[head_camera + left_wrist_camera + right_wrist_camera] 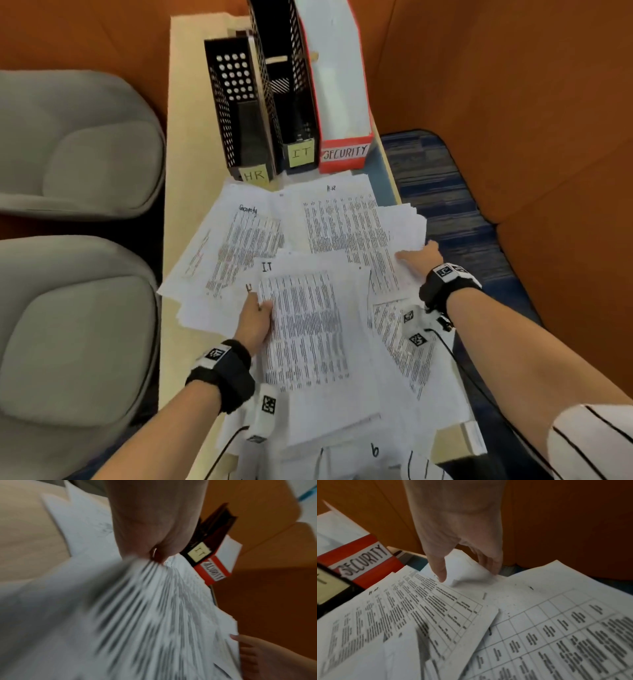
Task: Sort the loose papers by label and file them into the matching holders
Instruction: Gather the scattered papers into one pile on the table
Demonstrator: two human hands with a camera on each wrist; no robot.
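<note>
The desk (181, 144) is a narrow pale strip, and loose papers cover its near half from side to side. Several sheets overhang its right edge above the blue carpet (442, 192), and some poke past the left edge toward two grey chairs (78, 144). Bare desk shows only along the left edge and beyond the holders.

Nearest lies the I.T sheet (308, 329), a printed table with its label handwritten at the top, resting on the heap. The left hand (255, 323) pinches this sheet's left edge, thumb on top and fingers underneath; the left wrist view is blurred but shows the same pinch. The forearm reaches in from the near left corner.

Farther, toward the right edge, the right hand (419, 257) grips a bundle of white sheets (407, 222) overhanging the desk, thumb on top and fingers curled under its edge. Beside it lies the H.R sheet (342, 222), and left of that the Security sheet (246, 243).

At the far end three holders stand side by side, touching: the black mesh HR holder (236, 113) on the left, the black IT holder (291, 96) in the middle, the red SECURITY holder (339, 96) at the right edge.
</note>
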